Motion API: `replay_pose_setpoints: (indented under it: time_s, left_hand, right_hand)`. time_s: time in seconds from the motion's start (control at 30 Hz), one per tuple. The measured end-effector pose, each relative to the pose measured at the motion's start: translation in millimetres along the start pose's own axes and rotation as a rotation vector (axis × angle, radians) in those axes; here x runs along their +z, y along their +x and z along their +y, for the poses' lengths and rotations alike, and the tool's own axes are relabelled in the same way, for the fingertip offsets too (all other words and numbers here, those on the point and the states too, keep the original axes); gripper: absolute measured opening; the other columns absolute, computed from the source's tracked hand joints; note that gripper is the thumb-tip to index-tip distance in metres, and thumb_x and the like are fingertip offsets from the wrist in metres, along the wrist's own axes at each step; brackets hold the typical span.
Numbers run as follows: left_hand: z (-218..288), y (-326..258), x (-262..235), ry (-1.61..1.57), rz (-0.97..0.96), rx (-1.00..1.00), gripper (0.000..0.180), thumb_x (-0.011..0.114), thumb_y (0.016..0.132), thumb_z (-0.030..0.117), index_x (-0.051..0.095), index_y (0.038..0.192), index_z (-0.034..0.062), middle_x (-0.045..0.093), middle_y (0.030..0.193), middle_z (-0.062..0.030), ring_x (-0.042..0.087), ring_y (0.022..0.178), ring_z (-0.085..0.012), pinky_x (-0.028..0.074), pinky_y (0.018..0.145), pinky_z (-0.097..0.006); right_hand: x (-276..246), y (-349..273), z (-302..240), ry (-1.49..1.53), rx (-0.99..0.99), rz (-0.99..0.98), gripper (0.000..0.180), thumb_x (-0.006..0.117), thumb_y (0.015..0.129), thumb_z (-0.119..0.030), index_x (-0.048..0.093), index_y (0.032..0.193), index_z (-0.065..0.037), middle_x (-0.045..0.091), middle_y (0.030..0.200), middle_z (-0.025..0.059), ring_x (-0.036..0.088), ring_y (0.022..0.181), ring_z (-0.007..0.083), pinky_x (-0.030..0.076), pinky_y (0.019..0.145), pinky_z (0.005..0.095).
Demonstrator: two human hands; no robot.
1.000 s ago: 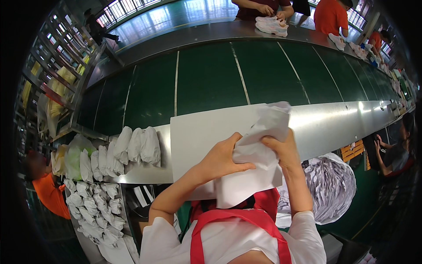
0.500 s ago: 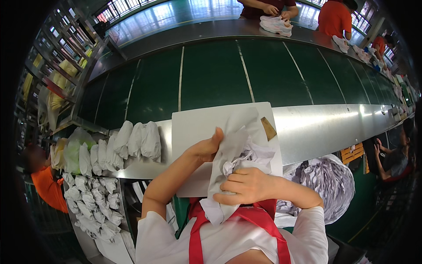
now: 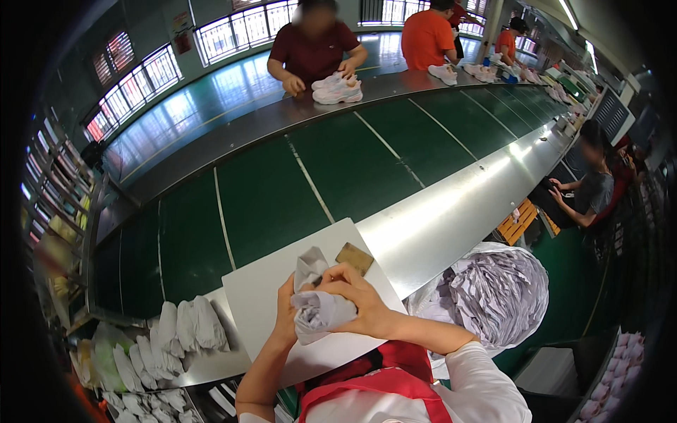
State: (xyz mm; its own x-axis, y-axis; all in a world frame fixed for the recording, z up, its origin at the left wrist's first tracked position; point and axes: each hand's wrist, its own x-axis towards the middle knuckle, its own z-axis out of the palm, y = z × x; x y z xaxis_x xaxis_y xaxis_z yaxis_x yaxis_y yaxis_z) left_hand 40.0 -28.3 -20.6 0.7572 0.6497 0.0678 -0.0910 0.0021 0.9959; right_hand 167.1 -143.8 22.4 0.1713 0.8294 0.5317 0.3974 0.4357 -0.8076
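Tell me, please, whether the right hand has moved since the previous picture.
Yes, the right hand moved forward over the white board, nearer the tan block.

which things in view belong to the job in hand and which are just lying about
Job:
white paper, in left hand and right hand
white board beneath
bagged papers, probably

Apparently lying about:
brown block on the board
orange slats, right
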Motion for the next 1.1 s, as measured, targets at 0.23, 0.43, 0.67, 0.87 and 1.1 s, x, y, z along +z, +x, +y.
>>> replay_pose_setpoints:
  time_s: [0.23, 0.43, 0.67, 0.87, 1.1]
  left_hand:
    - [43.4, -2.1, -2.2, 0.349, -0.152, 0.16, 0.047, 0.075, 0.075, 0.018, 0.05, 0.11, -0.0003, 0.06, 0.097, -0.0075, 0.057, 0.088, -0.0144, 0.045, 0.08, -0.029]
    - [28.8, 4.2, 6.4, 0.097, 0.23, 0.158, 0.027, 0.07, 0.08, 0.011, 0.056, 0.1, 0.0014, 0.061, 0.089, -0.0039, 0.056, 0.08, -0.0114, 0.045, 0.072, -0.025]
    - [-5.2, 19.9, 9.7, 0.139, 0.393, 0.378, 0.037, 0.054, 0.089, 0.037, 0.056, 0.1, 0.0016, 0.06, 0.083, -0.0055, 0.057, 0.081, -0.0165, 0.044, 0.072, -0.026]
    - [5.1, 23.3, 3.2, -0.284, 0.057, 0.097, 0.043, 0.045, 0.091, 0.045, 0.055, 0.091, 0.0035, 0.063, 0.077, -0.0138, 0.063, 0.094, -0.0293, 0.037, 0.101, -0.04]
    - [2.3, 19.7, 3.6, -0.37, 0.2, 0.366, 0.037, 0.053, 0.091, 0.038, 0.051, 0.077, 0.0041, 0.056, 0.063, -0.0068, 0.06, 0.064, -0.0151, 0.052, 0.077, -0.035]
  right_hand:
    - [-6.6, 1.8, 20.7, 0.026, 0.473, -0.109, 0.064, 0.079, 0.069, -0.026, 0.043, 0.118, -0.005, 0.047, 0.115, 0.0127, 0.049, 0.103, 0.0234, 0.04, 0.091, 0.0355]
    - [19.5, -3.6, 7.2, -0.553, 0.116, 0.114, 0.093, 0.079, 0.064, -0.035, 0.028, 0.136, -0.004, 0.038, 0.129, 0.0198, 0.036, 0.122, 0.0368, 0.032, 0.1, 0.0471]
    - [19.1, -1.5, 6.6, -0.141, 0.511, -0.224, 0.086, 0.071, 0.067, -0.028, 0.025, 0.132, 0.005, 0.054, 0.105, 0.0278, 0.059, 0.089, 0.042, 0.049, 0.079, 0.0417]
    - [24.1, 9.8, 12.5, 0.067, 0.561, -0.281, 0.078, 0.07, 0.069, -0.031, 0.031, 0.126, 0.007, 0.055, 0.103, 0.031, 0.058, 0.095, 0.0422, 0.046, 0.084, 0.0387]
    - [35.9, -6.7, 17.2, 0.009, 0.518, -0.145, 0.074, 0.073, 0.066, -0.02, 0.039, 0.127, 0.005, 0.052, 0.119, 0.0254, 0.058, 0.101, 0.0363, 0.046, 0.085, 0.0363]
